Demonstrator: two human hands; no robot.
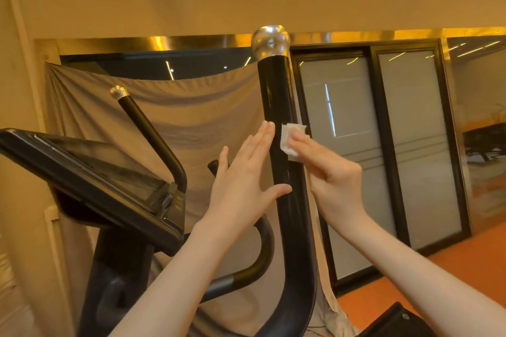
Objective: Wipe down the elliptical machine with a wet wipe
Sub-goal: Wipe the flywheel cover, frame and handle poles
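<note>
Hands wiping the glossy black handlebar [276, 107] of an elliptical machine [131, 254].
Smooth round tube, upright, topped by a shiny silver ball cap [270, 40]; a matching second bar [147, 128] and a flat dark console [90, 172] stand left, draped grey cloth [191, 117] and frosted glass doors [383, 145] behind. Right hand [332, 175] pinches a crumpled white wet wipe [290, 139] against the tube's right side. Left hand [243, 180] is flat, fingers straight, thumb touching the tube.

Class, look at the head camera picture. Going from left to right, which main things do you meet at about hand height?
Console screen → far handlebar → left hand, open, fingers straight against the near handlebar → wet wipe pressed on that bar by the right hand → frosted glass doors.
</note>
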